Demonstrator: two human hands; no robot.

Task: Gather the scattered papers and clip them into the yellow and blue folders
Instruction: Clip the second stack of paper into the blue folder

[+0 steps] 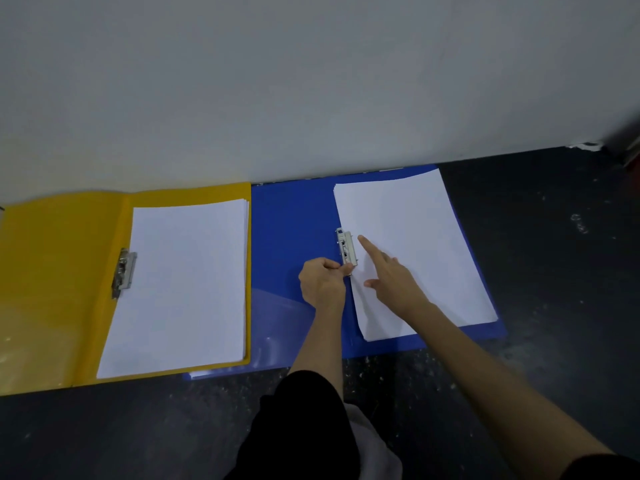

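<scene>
1. Blue folder [294, 223] lies open on the dark floor [554, 271] against the wall [311, 81]; its paper stack [415, 251] sits on the right half, slightly skewed, left edge at the metal clip [346, 247].
2. Your left hand [322, 284] has fingers curled, pinching the near end of that clip's lever.
3. Your right hand [391, 275] is spread, index finger straight, pressing the stack just beside the clip.
4. Paper: light, floppy, slick sheet on sheet; likely to fan. Keep it pinned flat near the clip, not at the far edge.
5. Clip: stiff, sprung, probably snaps; hold the lever end, keep fingertips off the bar.
6. Yellow folder [52, 271] to the left, its stack [180, 285] looks already under its clip [123, 271].
</scene>
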